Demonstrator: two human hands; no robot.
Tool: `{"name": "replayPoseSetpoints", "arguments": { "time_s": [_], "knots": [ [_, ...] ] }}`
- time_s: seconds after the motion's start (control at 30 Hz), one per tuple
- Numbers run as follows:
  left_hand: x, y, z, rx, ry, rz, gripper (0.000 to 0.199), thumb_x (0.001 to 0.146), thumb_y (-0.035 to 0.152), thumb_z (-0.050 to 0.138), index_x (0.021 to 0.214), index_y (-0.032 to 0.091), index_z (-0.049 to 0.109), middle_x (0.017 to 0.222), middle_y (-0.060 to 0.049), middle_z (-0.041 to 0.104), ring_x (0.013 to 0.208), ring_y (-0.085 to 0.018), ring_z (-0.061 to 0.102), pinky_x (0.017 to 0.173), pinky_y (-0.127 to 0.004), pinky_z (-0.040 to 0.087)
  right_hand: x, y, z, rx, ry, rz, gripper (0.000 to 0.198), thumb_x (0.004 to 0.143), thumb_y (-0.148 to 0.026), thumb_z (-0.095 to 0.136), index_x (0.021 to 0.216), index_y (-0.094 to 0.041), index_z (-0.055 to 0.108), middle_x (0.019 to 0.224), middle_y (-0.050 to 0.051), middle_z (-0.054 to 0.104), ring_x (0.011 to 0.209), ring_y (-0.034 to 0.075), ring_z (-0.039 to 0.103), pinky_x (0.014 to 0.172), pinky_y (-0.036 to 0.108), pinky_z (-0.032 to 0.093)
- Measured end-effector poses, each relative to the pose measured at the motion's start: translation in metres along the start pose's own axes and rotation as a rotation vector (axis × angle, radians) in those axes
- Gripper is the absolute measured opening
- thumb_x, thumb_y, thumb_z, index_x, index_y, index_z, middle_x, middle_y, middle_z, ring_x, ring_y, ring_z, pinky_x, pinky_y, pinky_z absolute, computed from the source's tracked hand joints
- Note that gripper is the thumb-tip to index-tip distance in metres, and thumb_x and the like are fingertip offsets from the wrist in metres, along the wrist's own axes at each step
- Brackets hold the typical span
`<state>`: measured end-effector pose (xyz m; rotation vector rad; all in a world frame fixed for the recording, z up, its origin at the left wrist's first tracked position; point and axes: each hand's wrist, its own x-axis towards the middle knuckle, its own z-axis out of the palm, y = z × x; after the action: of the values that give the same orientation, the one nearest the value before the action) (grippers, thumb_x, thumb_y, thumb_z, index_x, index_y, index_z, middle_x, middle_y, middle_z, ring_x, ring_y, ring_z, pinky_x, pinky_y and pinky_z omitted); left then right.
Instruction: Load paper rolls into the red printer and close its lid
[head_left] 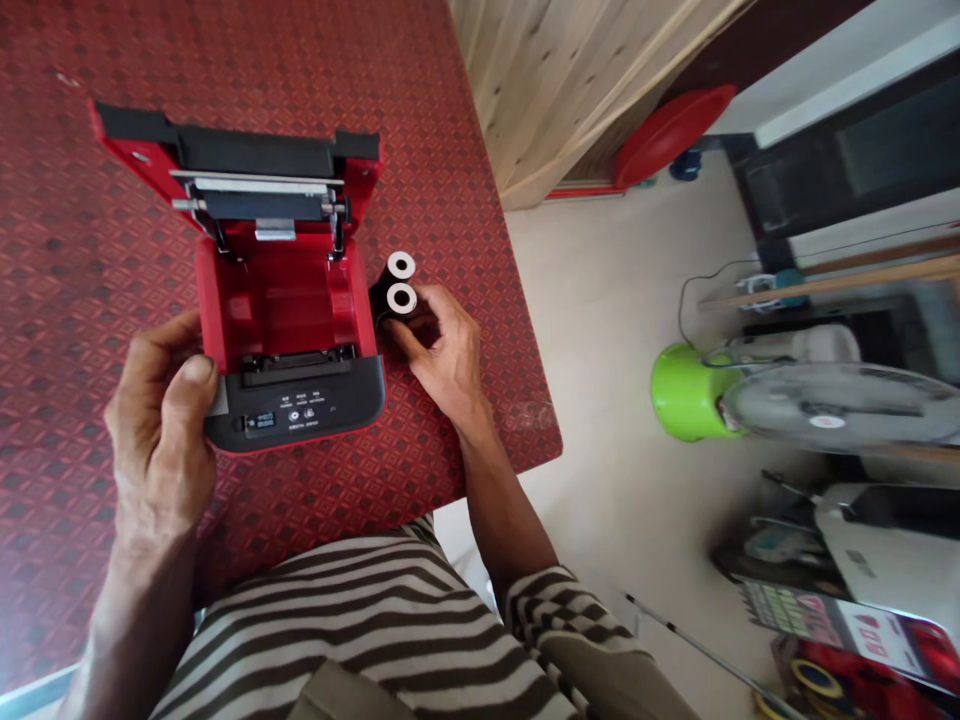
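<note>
A red and black receipt printer [296, 405] sits on the table with its lid [247, 155] raised, and its red paper bay [292, 300] has no roll inside. My left hand [161, 420] grips the printer's left side, thumb on the front corner. Just right of the printer stand two small paper rolls, black on the outside with white ends. My right hand [446, 355] has its thumb and fingers closed around the nearer paper roll [401, 299]. The other paper roll [401, 265] is right behind it; its lower part is hidden.
The table [465, 200] has a red patterned cover and ends at the right, near my right forearm. Wooden panelling [570, 80] stands beyond it. On the floor are a green bucket [679, 395], a fan [825, 405] and a red basin [675, 130].
</note>
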<state>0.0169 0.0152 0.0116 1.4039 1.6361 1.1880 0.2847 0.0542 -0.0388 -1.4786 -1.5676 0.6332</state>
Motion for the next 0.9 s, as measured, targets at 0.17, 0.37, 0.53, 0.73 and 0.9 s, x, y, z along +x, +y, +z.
{"name": "replayPoseSetpoints", "arguments": {
  "time_s": [0.17, 0.37, 0.53, 0.73, 0.9],
  "knots": [
    [-0.0002, 0.0007, -0.0010, 0.024, -0.007, 0.006, 0.044, 0.100, 0.048, 0.062, 0.137, 0.028, 0.075, 0.096, -0.002, 0.069, 0.084, -0.018, 0.057, 0.078, -0.032, 0.047, -0.0002, -0.0003, -0.0002, -0.010, -0.001, -0.004, 0.017, 0.092, -0.025, 0.073, 0.107, -0.028, 0.066, 0.101, 0.001, 0.075, 0.083, 0.019, 0.069, 0.081, 0.040, 0.065],
    [-0.0001, 0.0005, -0.0010, 0.019, -0.011, 0.020, 0.044, 0.100, 0.047, 0.062, 0.138, 0.027, 0.075, 0.103, -0.003, 0.073, 0.088, -0.019, 0.060, 0.082, -0.034, 0.047, 0.0003, -0.0013, -0.0003, 0.012, -0.001, -0.011, 0.017, 0.092, -0.024, 0.074, 0.106, -0.028, 0.066, 0.099, 0.001, 0.074, 0.083, 0.019, 0.070, 0.080, 0.039, 0.065],
    [0.0000, 0.0002, -0.0001, 0.000, -0.013, 0.023, 0.044, 0.101, 0.046, 0.062, 0.138, 0.027, 0.076, 0.105, -0.003, 0.074, 0.084, -0.017, 0.059, 0.084, -0.035, 0.046, 0.0001, -0.0017, -0.0010, 0.010, -0.014, -0.009, 0.018, 0.094, -0.025, 0.074, 0.109, -0.028, 0.065, 0.102, 0.002, 0.074, 0.085, 0.020, 0.070, 0.082, 0.041, 0.065],
    [-0.0003, -0.0005, -0.0002, 0.005, -0.005, 0.033, 0.046, 0.100, 0.049, 0.062, 0.138, 0.026, 0.076, 0.103, -0.004, 0.073, 0.079, -0.017, 0.054, 0.080, -0.036, 0.044, -0.0009, -0.0014, -0.0024, -0.005, -0.019, -0.037, 0.019, 0.094, -0.023, 0.075, 0.111, -0.027, 0.066, 0.105, 0.002, 0.074, 0.088, 0.020, 0.072, 0.083, 0.040, 0.065],
    [-0.0005, -0.0026, -0.0008, 0.023, -0.011, 0.064, 0.046, 0.101, 0.047, 0.060, 0.139, 0.025, 0.075, 0.101, -0.003, 0.071, 0.077, -0.015, 0.052, 0.080, -0.033, 0.043, -0.0018, 0.0020, -0.0010, -0.036, -0.016, -0.073, 0.018, 0.096, -0.024, 0.074, 0.112, -0.026, 0.066, 0.107, 0.003, 0.075, 0.093, 0.021, 0.072, 0.087, 0.041, 0.065]
  ]
}}
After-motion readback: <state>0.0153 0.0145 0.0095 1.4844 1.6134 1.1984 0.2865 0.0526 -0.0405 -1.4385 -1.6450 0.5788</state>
